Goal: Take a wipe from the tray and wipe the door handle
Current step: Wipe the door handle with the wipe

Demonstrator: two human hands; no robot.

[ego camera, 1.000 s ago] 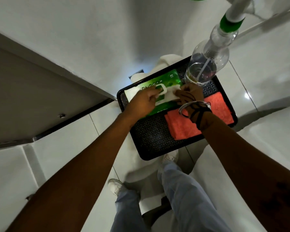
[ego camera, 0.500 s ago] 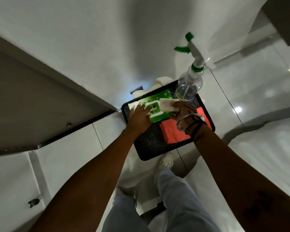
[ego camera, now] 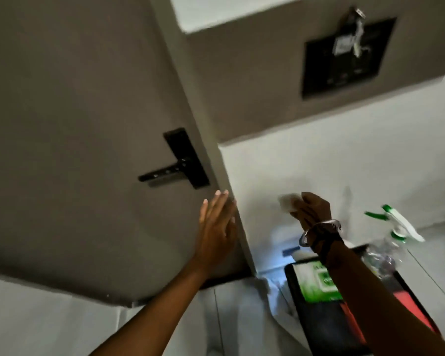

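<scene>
A black lever door handle (ego camera: 165, 172) on a black plate sits on the grey-brown door (ego camera: 75, 124) at centre left. My left hand (ego camera: 216, 227) is open with fingers spread, raised near the door's edge just below and right of the handle. My right hand (ego camera: 310, 210) is lifted above the tray and holds a white wipe (ego camera: 288, 201), to the right of the door. The black tray (ego camera: 319, 317) lies on the floor at lower right with the green wipe pack (ego camera: 316, 283) in it, partly hidden by my right forearm.
A clear spray bottle (ego camera: 391, 242) with green and white trigger stands at the tray's far corner. A red cloth (ego camera: 409, 307) lies in the tray. A black wall panel (ego camera: 344, 57) hangs at upper right. White tiled floor lies below.
Both hands have left the wipe pack and risen. My right hand pulled a wipe out and lifted it. My view swung up from the tray to the door and its handle.
</scene>
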